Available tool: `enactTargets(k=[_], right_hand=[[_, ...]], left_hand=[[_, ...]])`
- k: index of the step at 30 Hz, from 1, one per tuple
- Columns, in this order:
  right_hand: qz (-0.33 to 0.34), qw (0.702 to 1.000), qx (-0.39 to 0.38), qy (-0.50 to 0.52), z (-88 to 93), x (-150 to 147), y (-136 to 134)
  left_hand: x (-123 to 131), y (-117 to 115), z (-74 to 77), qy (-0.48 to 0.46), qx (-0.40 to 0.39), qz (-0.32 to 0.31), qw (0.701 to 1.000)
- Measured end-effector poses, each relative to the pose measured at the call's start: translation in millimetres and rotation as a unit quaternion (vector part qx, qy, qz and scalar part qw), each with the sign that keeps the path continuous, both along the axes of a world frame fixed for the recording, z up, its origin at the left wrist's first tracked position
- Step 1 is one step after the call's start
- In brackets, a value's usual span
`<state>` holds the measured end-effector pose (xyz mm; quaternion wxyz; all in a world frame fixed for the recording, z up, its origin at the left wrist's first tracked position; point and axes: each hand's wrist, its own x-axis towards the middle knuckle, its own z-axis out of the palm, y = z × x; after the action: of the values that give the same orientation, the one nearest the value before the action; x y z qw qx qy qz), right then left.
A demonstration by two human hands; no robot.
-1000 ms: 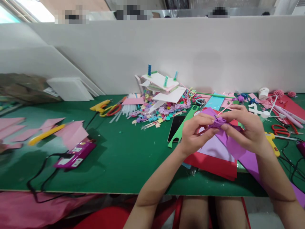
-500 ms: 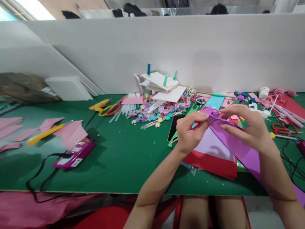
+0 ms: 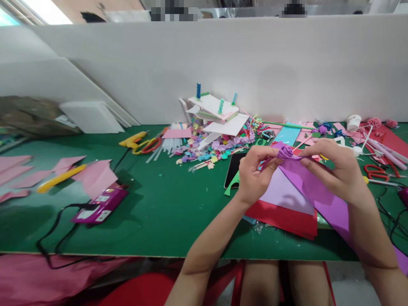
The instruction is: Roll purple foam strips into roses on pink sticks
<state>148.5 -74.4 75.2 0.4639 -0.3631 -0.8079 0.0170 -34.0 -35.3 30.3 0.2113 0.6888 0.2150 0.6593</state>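
A long purple paper strip [image 3: 330, 206] runs from between my hands down to the lower right, under my right forearm. Its upper end is coiled into a small rose-like roll [image 3: 286, 151]. My left hand [image 3: 259, 173] pinches the base of this roll between thumb and fingers. With thumb and forefinger, my right hand [image 3: 334, 168] grips the strip's edge just right of the roll. Beneath both hands lie a lilac sheet [image 3: 287, 193] and red sheets [image 3: 280, 217]. A dark phone [image 3: 234, 168] lies partly hidden beside my left hand.
A yellow glue gun [image 3: 133, 139] and scissors [image 3: 152, 145] lie left of a heap of small colourful flowers [image 3: 219, 146]. Further left are pink paper pieces [image 3: 97, 178] and a purple corded box [image 3: 102, 207]. Red-handled scissors [image 3: 376, 173] lie at right. A white partition [image 3: 159, 72] stands behind.
The roll has turned so its spiral shows more clearly. My right fingers have closed in on the strip beside it, while my left hand has shifted only slightly.
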Motion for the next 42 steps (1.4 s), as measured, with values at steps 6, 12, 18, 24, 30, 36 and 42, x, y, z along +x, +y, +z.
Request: enactTargets(k=[6, 12, 18, 24, 30, 36, 42], right_hand=[[0.023, 0.999, 0.005, 0.022, -3.0, -8, -1], [0.049, 0.998, 0.017, 0.033, -3.1, -12, -3], [0.04, 0.995, 0.063, 0.059, -3.4, -11, -3], [0.033, 0.994, 0.089, 0.054, -4.7, -10, -3], [0.042, 0.994, 0.093, 0.041, -3.9, -10, -6], [0.046, 0.994, 0.094, 0.037, -3.5, -11, -7], [0.05, 0.997, 0.06, 0.017, -3.7, -5, -6]], left_hand=[[2, 0, 0.7, -0.023, 0.01, -0.056, 0.998], [3, 5, -0.4, -0.029, 0.072, -0.129, 0.989], [4, 9, 3.4, 0.005, 0.107, -0.166, 0.98], [2, 8, 5.7, 0.012, 0.117, -0.145, 0.982], [2, 8, 2.4, -0.001, 0.106, -0.135, 0.985], [1, 7, -0.3, -0.006, 0.116, -0.138, 0.984], [-1, 3, 1.7, -0.038, 0.119, -0.095, 0.988]])
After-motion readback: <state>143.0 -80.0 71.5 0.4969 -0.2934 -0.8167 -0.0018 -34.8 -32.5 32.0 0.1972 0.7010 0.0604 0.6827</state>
